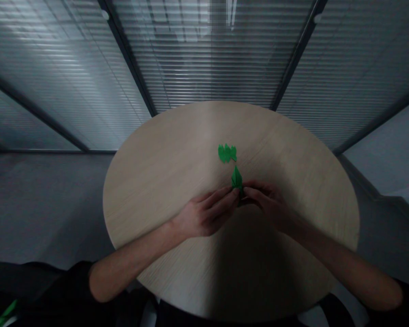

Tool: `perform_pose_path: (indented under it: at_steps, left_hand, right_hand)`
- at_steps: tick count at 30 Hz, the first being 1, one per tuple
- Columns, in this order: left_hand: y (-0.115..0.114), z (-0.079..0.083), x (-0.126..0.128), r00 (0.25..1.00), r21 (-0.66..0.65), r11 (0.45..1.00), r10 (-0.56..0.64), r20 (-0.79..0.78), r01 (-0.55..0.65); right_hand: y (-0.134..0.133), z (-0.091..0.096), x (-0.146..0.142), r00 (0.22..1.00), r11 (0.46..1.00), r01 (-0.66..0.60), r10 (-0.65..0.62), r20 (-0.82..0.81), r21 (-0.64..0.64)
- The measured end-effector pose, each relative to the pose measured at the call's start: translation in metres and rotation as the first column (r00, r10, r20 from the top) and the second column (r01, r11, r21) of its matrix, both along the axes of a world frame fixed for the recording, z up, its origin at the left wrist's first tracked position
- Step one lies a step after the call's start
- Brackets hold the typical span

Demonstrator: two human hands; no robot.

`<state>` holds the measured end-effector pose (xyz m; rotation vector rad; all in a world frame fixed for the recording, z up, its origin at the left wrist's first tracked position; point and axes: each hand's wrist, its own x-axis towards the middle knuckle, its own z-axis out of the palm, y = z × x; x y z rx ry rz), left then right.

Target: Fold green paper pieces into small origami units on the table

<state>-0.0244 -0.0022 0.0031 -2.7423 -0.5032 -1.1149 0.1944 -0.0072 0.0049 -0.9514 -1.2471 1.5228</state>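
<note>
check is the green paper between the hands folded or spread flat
Folded: the green paper forms a narrow pointed shape, not a flat sheet, held between the fingertips of the left hand and right hand.

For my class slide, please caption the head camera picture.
The left hand and right hand hold a folded green paper piece over a round wooden table, near more green paper pieces.
</note>
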Motion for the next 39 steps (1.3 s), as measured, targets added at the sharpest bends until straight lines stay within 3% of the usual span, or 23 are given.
perform_pose_path:
  at_steps: [6,11,14,17,22,27,29,32,36,39]
  left_hand:
    - [0.001,-0.001,0.0,0.999,0.054,0.998,-0.032,-0.026,0.033]
    - [0.003,-0.004,-0.001,0.999,0.008,1.0,-0.01,0.052,0.009]
    - [0.004,-0.006,0.002,0.976,-0.143,0.987,0.104,0.191,-0.078]
    - [0.005,-0.005,0.007,0.95,-0.354,0.935,0.141,0.279,-0.035]
    - [0.004,0.0,0.014,0.921,-0.572,0.811,0.118,0.372,0.127]
    - [0.002,0.002,0.015,0.895,-0.7,0.699,0.205,0.396,0.149]
    - [0.001,0.002,0.016,0.894,-0.776,0.616,0.261,0.364,0.136]
    - [0.001,0.003,0.018,0.887,-0.882,0.449,0.335,0.317,0.146]
    - [0.003,0.003,0.021,0.857,-0.91,0.256,0.327,0.399,0.326]
    - [0.004,0.002,0.022,0.836,-0.896,0.164,0.323,0.445,0.413]
  right_hand:
    - [-0.001,-0.002,-0.001,0.999,0.999,0.037,-0.037,0.034,0.007]
    - [-0.001,-0.003,-0.002,0.995,0.997,0.08,-0.081,0.061,0.018]
    - [-0.002,-0.003,-0.003,0.988,0.991,0.124,-0.128,0.089,0.039]
    - [-0.003,-0.003,-0.004,0.983,0.987,0.147,-0.153,0.101,0.062]
    - [-0.005,-0.003,-0.007,0.98,0.985,0.14,-0.152,0.127,0.099]
    - [-0.007,-0.001,-0.009,0.974,0.978,0.114,-0.144,0.175,0.174]
    - [-0.007,-0.001,-0.009,0.972,0.974,0.104,-0.142,0.186,0.204]
    - [-0.008,-0.001,-0.009,0.972,0.967,0.097,-0.144,0.188,0.237]
    - [-0.008,-0.001,-0.009,0.974,0.968,0.086,-0.132,0.186,0.234]
    - [-0.008,-0.001,-0.008,0.968,0.962,0.109,-0.16,0.192,0.251]
